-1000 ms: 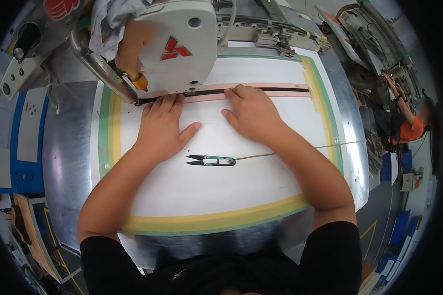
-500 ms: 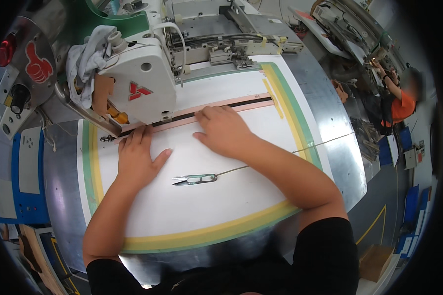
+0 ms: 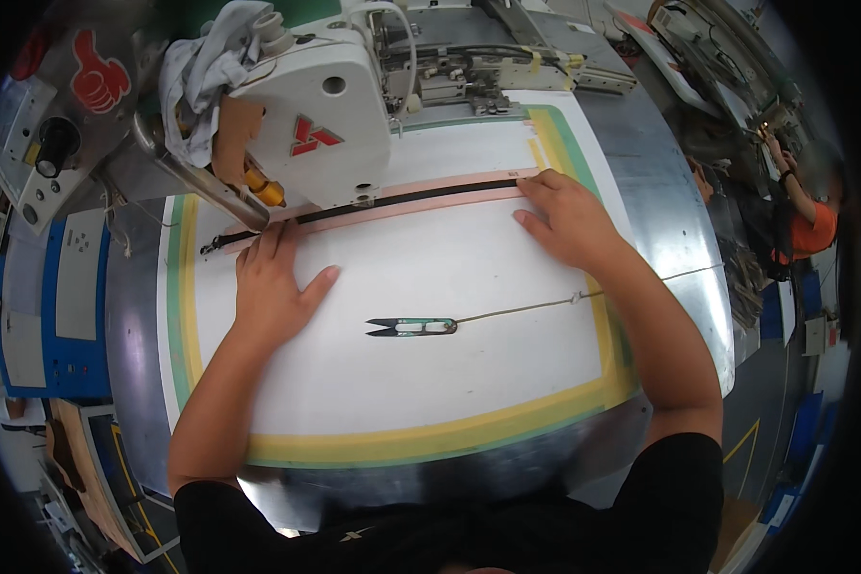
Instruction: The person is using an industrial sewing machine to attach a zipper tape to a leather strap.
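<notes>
A long black zipper (image 3: pixel 430 194) lies on a pink strip (image 3: pixel 340 221) across the white sheet on the table, beneath the sewing machine head. A small dark metal piece (image 3: pixel 209 247) shows at its left end. My left hand (image 3: pixel 275 287) is flat with its fingertips on the strip near that end, thumb spread away. At the zipper's right end rests my right hand (image 3: pixel 569 220), fingertips on the strip and thumb apart on the sheet below. Thread snips (image 3: pixel 411 327) lie on the sheet between my forearms, tied to a cord (image 3: pixel 521 309) that runs right under my right forearm.
The white sewing machine head (image 3: pixel 320 115) stands over the zipper's left half, a grey cloth (image 3: pixel 206 81) draped beside it. Yellow and green tape (image 3: pixel 430 448) borders the white sheet. A blue control box (image 3: pixel 72 306) is at the left. A person in orange (image 3: pixel 813 230) works at far right.
My right hand has slid right along the zipper to its right end. My left hand stays near the left end. The whole view has shifted slightly.
</notes>
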The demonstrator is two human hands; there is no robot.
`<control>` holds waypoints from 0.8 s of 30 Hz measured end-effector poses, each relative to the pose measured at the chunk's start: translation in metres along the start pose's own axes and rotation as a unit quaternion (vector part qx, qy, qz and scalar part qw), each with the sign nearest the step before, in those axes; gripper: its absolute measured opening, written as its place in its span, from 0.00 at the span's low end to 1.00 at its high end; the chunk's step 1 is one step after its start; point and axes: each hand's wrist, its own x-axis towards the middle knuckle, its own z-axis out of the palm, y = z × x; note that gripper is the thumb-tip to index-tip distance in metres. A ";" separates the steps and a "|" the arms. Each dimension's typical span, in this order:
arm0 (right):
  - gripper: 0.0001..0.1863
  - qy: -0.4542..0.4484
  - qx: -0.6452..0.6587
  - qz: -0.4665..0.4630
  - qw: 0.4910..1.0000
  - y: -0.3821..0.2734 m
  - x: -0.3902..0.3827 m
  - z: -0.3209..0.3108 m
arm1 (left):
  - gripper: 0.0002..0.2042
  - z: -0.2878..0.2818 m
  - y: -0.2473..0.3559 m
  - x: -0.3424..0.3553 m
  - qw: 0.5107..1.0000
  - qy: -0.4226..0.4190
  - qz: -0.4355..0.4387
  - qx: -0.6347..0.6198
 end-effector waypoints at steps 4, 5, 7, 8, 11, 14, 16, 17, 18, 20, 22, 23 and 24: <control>0.22 0.028 -0.004 -0.026 0.999 -0.008 0.003 0.007 | 0.37 -0.002 0.004 -0.002 1.000 0.005 -0.005 0.002; 0.22 0.024 -0.002 -0.029 0.999 -0.010 0.004 0.010 | 0.38 -0.002 0.006 0.000 1.000 0.003 0.004 -0.001; 0.22 0.035 -0.001 -0.037 0.999 -0.014 0.006 0.014 | 0.38 -0.001 0.014 0.005 1.000 -0.015 0.001 -0.006; 0.22 0.032 0.001 -0.040 0.999 -0.016 0.008 0.016 | 0.39 -0.001 0.017 0.008 0.999 -0.031 0.003 -0.009; 0.21 0.035 -0.003 -0.060 0.998 -0.023 0.014 0.021 | 0.40 0.003 0.026 0.015 0.999 -0.043 0.017 0.012; 0.21 0.020 0.008 -0.061 0.998 -0.030 0.019 0.023 | 0.41 0.003 0.035 0.021 0.998 -0.062 0.013 0.004; 0.21 0.024 0.005 -0.069 0.997 -0.035 0.021 0.024 | 0.41 0.003 0.040 0.022 0.998 -0.060 0.017 0.001; 0.21 0.021 0.005 -0.070 0.997 -0.037 0.022 0.026 | 0.41 0.004 0.040 0.023 0.998 -0.057 0.026 0.000; 0.22 0.028 0.005 -0.079 0.996 -0.039 0.023 0.027 | 0.41 0.005 0.041 0.024 0.998 -0.058 0.024 -0.001; 0.22 0.033 0.004 -0.087 0.996 -0.042 0.025 0.030 | 0.41 0.009 0.043 0.025 0.998 -0.048 0.043 -0.002; 0.21 0.040 -0.001 -0.096 0.995 -0.046 0.027 0.033 | 0.40 0.009 0.047 0.028 0.998 -0.053 0.041 -0.009; 0.21 0.038 0.000 -0.097 0.995 -0.049 0.029 0.033 | 0.40 0.008 0.048 0.028 0.998 -0.056 0.039 -0.014; 0.21 0.030 0.002 -0.096 0.995 -0.053 0.030 0.033 | 0.40 0.008 0.049 0.028 0.998 -0.057 0.038 -0.014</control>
